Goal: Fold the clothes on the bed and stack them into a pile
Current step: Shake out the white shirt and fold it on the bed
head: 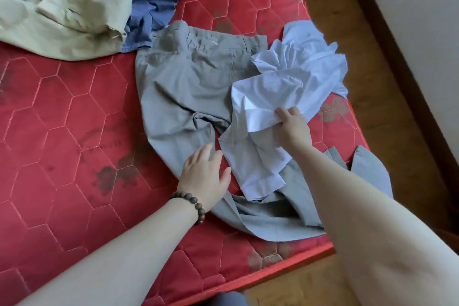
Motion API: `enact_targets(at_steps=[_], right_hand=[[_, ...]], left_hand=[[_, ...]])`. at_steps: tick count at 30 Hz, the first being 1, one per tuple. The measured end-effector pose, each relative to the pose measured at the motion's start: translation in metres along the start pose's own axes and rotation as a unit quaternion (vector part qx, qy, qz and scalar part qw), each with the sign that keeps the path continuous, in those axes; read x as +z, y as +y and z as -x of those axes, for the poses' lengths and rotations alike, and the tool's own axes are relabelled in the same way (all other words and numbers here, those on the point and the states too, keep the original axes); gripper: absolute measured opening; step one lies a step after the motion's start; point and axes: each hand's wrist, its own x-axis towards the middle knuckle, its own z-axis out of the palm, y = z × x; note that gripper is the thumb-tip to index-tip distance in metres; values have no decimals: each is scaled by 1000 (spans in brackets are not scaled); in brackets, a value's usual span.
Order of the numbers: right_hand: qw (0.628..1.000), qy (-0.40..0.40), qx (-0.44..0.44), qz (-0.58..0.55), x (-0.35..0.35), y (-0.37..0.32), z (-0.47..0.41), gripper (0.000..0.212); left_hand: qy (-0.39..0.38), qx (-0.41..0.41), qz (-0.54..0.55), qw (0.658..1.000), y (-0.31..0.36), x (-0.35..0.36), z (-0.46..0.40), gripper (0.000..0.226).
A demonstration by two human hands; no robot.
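Grey trousers (188, 87) lie spread on the red mattress (62, 112), waistband at the far end, legs running toward the near right corner. A crumpled pale blue-white shirt (293, 74) lies over their right side. My right hand (293, 124) pinches a fold of this shirt near its middle. My left hand (206, 176), with a bead bracelet on the wrist, rests flat with fingers apart on a trouser leg, just left of the shirt's sleeve (258, 176). It holds nothing.
A beige garment (69, 7) is heaped at the far left, with a blue garment (156, 0) partly under it. The mattress edge (273, 271) runs along the near right, and wooden floor (372, 57) and a pale wall lie beyond.
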Motion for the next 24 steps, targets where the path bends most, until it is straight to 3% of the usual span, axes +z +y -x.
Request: enact_targets(at_steps=[4, 9, 11, 14, 18, 21, 24], right_hand=[[996, 27, -53, -59, -12, -33, 18, 17], [980, 5, -140, -140, -24, -105, 72, 9], [971, -9, -161, -175, -33, -139, 94, 10], [952, -39, -210, -217, -53, -188, 127, 10], [923, -22, -290, -254, -82, -247, 171, 35], [909, 36, -323, -260, -101, -275, 192, 14], [925, 16, -318, -208, -119, -293, 204, 68]], left_hand=[[35, 19, 33, 999, 0, -19, -5, 55], [68, 72, 73, 992, -6, -56, -4, 99], [87, 87, 102, 987, -15, -75, -1, 106], [123, 115, 166, 972, -34, -110, 11, 91], [197, 100, 209, 953, -63, -168, 43, 28], [214, 97, 184, 954, -87, -217, 69, 8], [247, 83, 187, 947, -106, -272, 100, 16]])
